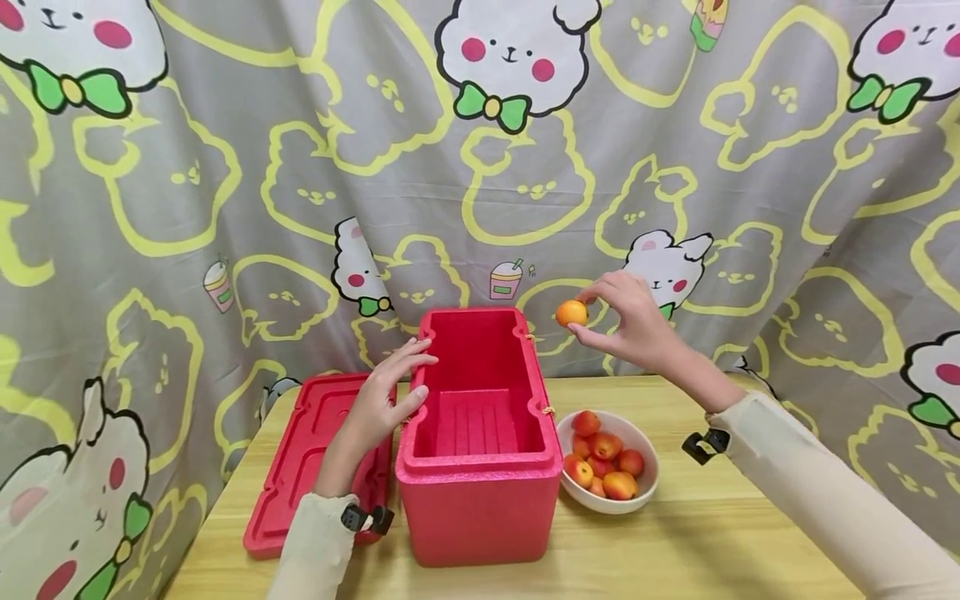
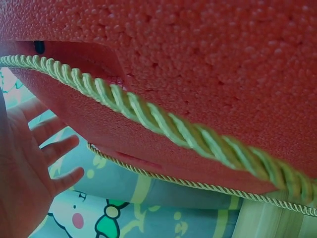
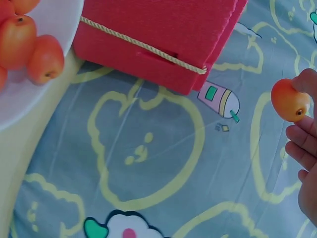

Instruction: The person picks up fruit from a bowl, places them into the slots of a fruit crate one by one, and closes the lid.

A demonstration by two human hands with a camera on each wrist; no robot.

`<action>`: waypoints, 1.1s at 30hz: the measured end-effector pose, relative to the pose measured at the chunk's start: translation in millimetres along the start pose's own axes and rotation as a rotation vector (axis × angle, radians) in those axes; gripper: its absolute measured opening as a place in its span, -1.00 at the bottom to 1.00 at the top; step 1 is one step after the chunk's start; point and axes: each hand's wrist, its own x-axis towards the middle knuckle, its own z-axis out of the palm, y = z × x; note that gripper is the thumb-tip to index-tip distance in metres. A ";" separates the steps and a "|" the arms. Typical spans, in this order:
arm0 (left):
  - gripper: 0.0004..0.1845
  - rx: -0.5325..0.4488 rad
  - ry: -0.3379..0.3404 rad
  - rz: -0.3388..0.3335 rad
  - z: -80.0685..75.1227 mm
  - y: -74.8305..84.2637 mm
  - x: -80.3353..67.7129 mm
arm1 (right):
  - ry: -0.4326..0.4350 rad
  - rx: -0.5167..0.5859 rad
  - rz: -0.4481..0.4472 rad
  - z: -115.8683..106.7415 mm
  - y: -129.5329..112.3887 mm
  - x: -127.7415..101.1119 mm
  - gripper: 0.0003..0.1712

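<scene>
Right hand (image 1: 637, 321) pinches apricot (image 1: 572, 313) by fingertips above red box (image 1: 480, 433). Likely light, soft, bruisable: grip sides gently. Left hand (image 1: 386, 400) spread against box rim.

Lid (image 1: 300, 467) left of box (image 1: 480, 467) (bowl (image 1: 609, 503) right), on table (image 1: 720, 542).

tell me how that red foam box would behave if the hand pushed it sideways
The open red foam box shows a beaded foam surface in the left wrist view, so it is probably light and would slide easily on the smooth wooden table. It is empty and tall, so a push near the rim, where the left hand rests, might tip it.
</scene>
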 end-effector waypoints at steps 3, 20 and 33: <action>-0.46 0.001 -0.003 -0.004 2.1 -1.5 -0.1 | -0.032 0.005 -0.009 0.9 -4.9 9.4 -0.64; -0.47 0.031 0.022 0.009 4.0 -0.4 1.2 | -0.319 -0.084 -0.200 26.8 -44.1 52.2 -0.58; -0.47 0.009 0.027 -0.002 2.4 2.3 0.9 | -0.415 -0.126 -0.265 46.1 -60.6 64.4 -0.55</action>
